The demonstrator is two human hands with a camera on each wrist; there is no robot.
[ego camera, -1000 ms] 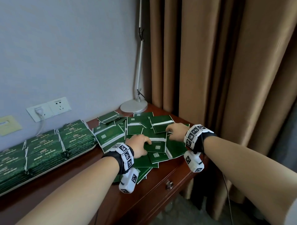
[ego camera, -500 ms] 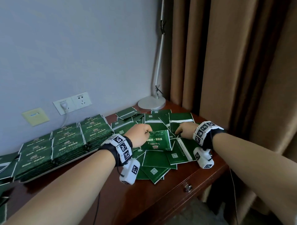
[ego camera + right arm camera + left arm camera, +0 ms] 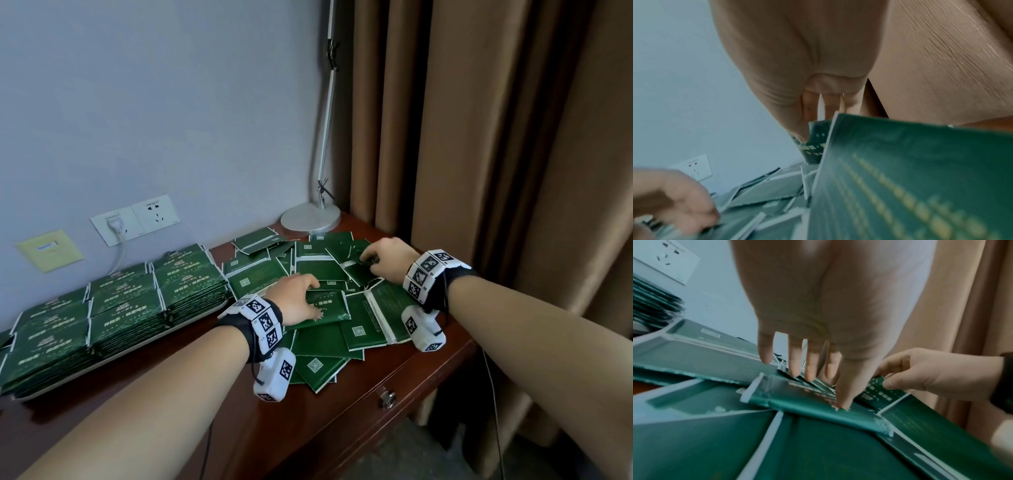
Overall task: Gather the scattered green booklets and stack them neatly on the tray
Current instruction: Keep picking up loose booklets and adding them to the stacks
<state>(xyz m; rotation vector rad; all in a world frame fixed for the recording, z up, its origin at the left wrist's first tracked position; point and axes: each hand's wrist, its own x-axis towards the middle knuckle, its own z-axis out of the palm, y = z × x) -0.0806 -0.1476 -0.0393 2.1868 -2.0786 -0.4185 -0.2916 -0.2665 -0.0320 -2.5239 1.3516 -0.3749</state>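
Observation:
Scattered green booklets (image 3: 329, 346) lie in a loose pile on the right half of the wooden table. My left hand (image 3: 315, 298) holds a pattern-faced booklet (image 3: 329, 310) at the pile's middle, thumb (image 3: 841, 400) on its cover and fingers (image 3: 793, 365) over its far edge. My right hand (image 3: 371, 262) pinches another booklet (image 3: 359, 274) at the far right of the pile; thumb and curled fingers (image 3: 892, 382) clamp its dark printed cover (image 3: 877, 392). The same booklet (image 3: 816, 146) shows under the right thumb. The grey tray (image 3: 144, 344) on the left carries neat stacks of booklets (image 3: 126, 308).
A lamp base (image 3: 310, 216) stands at the back of the table behind the pile. Wall sockets (image 3: 137, 219) with a plugged cable sit above the tray. Brown curtains (image 3: 479, 137) hang close on the right. The table's front edge has a drawer knob (image 3: 387, 399).
The left hand has lowered its patterned booklet flatter onto the pile. The right hand has shifted toward the far right of the pile and taken a booklet in a pinch.

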